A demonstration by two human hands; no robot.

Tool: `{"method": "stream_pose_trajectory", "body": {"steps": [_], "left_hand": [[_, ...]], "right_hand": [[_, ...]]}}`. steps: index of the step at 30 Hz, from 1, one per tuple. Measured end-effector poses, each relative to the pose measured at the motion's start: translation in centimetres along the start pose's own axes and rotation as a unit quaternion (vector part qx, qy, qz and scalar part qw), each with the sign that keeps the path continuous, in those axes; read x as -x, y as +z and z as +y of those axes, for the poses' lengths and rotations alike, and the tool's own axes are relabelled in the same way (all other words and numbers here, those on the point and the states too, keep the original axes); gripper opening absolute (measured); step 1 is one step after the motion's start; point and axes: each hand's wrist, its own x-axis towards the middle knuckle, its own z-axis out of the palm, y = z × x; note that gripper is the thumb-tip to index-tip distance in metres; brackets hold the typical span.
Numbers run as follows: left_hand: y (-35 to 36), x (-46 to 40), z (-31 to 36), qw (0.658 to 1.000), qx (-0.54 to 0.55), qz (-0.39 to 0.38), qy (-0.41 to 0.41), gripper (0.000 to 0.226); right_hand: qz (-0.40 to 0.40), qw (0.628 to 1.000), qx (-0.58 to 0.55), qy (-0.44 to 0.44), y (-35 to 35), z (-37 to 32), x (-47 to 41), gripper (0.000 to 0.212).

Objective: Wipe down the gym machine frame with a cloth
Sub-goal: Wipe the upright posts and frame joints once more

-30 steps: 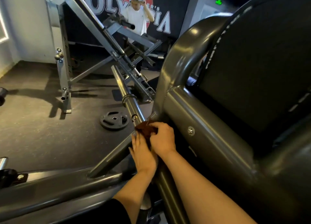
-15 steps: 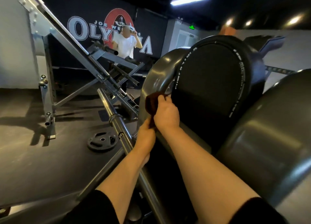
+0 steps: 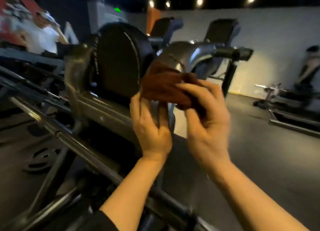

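Note:
A dark brown cloth [image 3: 164,85] is held up in front of me, bunched between both hands. My right hand [image 3: 207,126] grips its right end with curled fingers. My left hand [image 3: 150,126] holds its lower left edge with fingers reaching up under it. Behind the cloth rises the curved grey tube [image 3: 180,52] of the gym machine frame, beside a round black pad [image 3: 117,60]. The cloth lies against or just in front of that tube; blur hides which.
Grey frame bars [image 3: 72,140] slope across the lower left, with a weight plate [image 3: 41,159] on the floor beneath. A person in a white shirt [image 3: 43,38] stands at the back left. Other machines [image 3: 294,85] stand at the right on dark floor.
The cloth and both hands rose from the low frame joint, up along the left curved tube, then across to the right curved tube. My view swung up and to the right.

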Motion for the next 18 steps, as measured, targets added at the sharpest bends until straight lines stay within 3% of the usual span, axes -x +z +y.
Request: {"method": "stream_pose_trajectory", "body": {"steps": [3,7,10,12,15,18], "left_hand": [[0.7,8.5,0.5,0.995,-0.012,-0.102,-0.006,0.025],[-0.2,17.4,0.8,0.959,-0.044,-0.266,-0.088,0.021],[-0.9,20.7,1.6,0.936,-0.116,-0.314,-0.107,0.016],[-1.3,21.8,2.2,0.924,-0.166,-0.322,-0.122,0.018],[-0.9,23.9,3.7,0.906,-0.252,-0.300,-0.159,0.024],[0.3,26.7,5.8,0.893,-0.319,-0.215,-0.232,0.033]], "right_hand": [[0.033,0.980,-0.020,0.196,-8.1,2.9,5.1,0.031],[-0.076,0.929,0.041,0.359,-16.3,5.0,12.3,0.024],[-0.281,0.887,0.115,0.348,-18.7,5.5,16.6,0.012],[-0.379,0.864,0.123,0.309,-18.7,6.1,18.7,0.016],[-0.398,0.866,0.081,0.290,-19.3,6.6,19.9,0.020],[-0.410,0.861,0.055,0.296,-22.0,7.1,20.6,0.017]]}}
